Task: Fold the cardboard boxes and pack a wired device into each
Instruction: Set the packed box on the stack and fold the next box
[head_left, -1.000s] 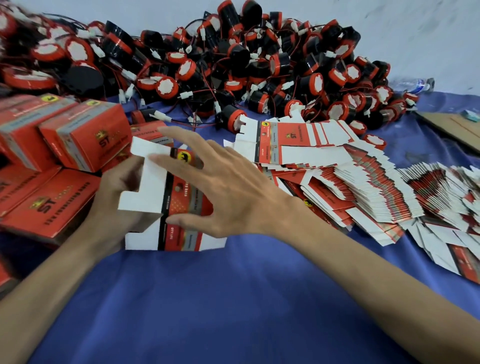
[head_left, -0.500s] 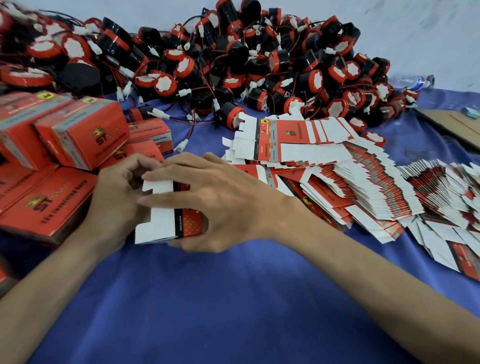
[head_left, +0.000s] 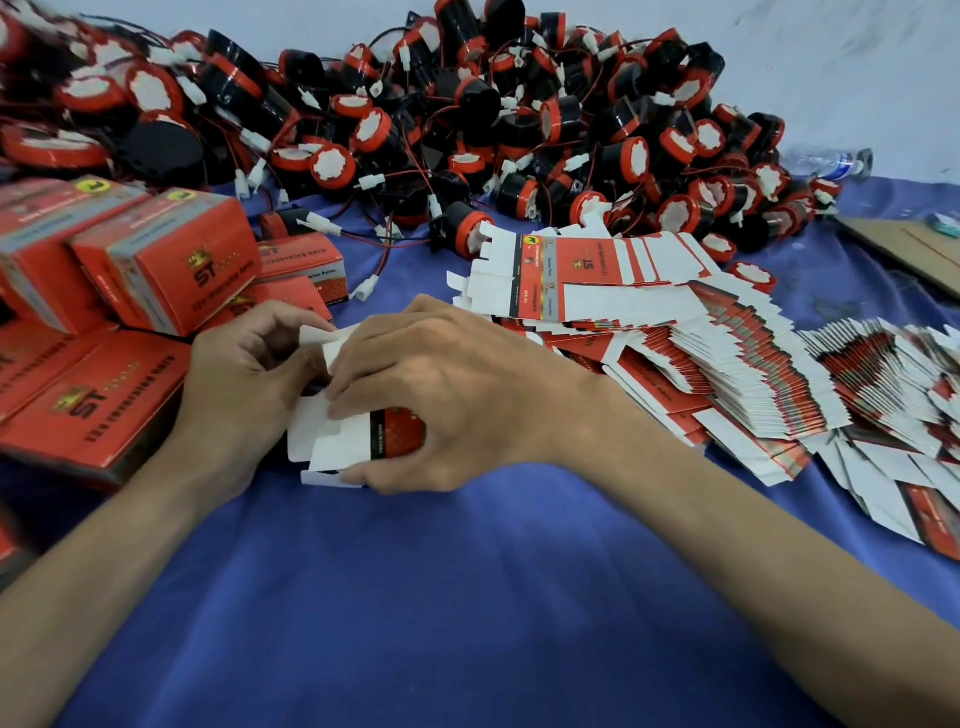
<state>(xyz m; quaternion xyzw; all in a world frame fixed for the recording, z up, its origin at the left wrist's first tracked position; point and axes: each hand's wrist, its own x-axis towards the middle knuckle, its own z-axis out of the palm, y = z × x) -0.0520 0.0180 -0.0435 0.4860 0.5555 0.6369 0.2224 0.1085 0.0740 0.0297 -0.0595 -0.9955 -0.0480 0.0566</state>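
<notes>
A small red-and-white cardboard box (head_left: 358, 441) sits half-formed on the blue cloth between my hands, its white end flaps turned toward me. My left hand (head_left: 244, 384) holds its left side, fingers curled around a white flap. My right hand (head_left: 447, 395) grips it from above and the right, thumb under the lower edge. A large heap of black-and-red wired devices (head_left: 467, 119) with white connectors fills the back. Fanned stacks of flat box blanks (head_left: 675, 338) lie to the right.
Several finished red boxes (head_left: 156, 265) are piled at the left. The blue cloth (head_left: 467, 597) stretches toward me. A brown cardboard sheet (head_left: 914, 249) and a plastic bottle (head_left: 831, 163) lie at the far right, in front of a pale wall.
My right hand came down from hovering over the flat blank and closed on it. Both hands have squeezed the blank into a box shape and moved to its end flaps.
</notes>
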